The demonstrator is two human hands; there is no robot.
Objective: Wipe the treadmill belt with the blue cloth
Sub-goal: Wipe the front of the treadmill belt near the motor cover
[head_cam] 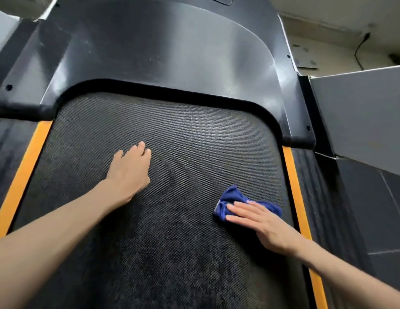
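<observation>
Treadmill belt (172,134) — black, matte, with a fine woven dot texture over its whole face. The far edge has rounded corners. Mottled darker patches show on the near part.

Blue cloth (233,197) — deep blue soft fabric, bunched into creased folds with a pale hem at its left end. It lies on the right part of the belt, near the right orange strip (295,186) and not touching it.

Right hand (261,226) — palm down on the cloth, fingers (237,207) straight, only slightly parted and pointing left. They press the fabric flat against the belt, and the cloth shows beyond the fingertips and behind the hand.

Left hand (130,172) — bare, laid flat on the belt left of centre, well apart from the cloth. The fingers are extended forward and held close together, with the thumb set off to the left.

Motor cover (172,47) — smooth black moulded plastic with a dull sheen. It is broad and curved, and its lower lip arches over the far end of the belt.

Left orange strip (22,175) — a flat, narrow band that runs along the belt's left edge, as the right strip does on its side.

Side rail (317,197) — dark with a ribbed surface, outside the right strip.

Grey panel (362,117) — flat, matte and angular, to the right of the machine.
</observation>
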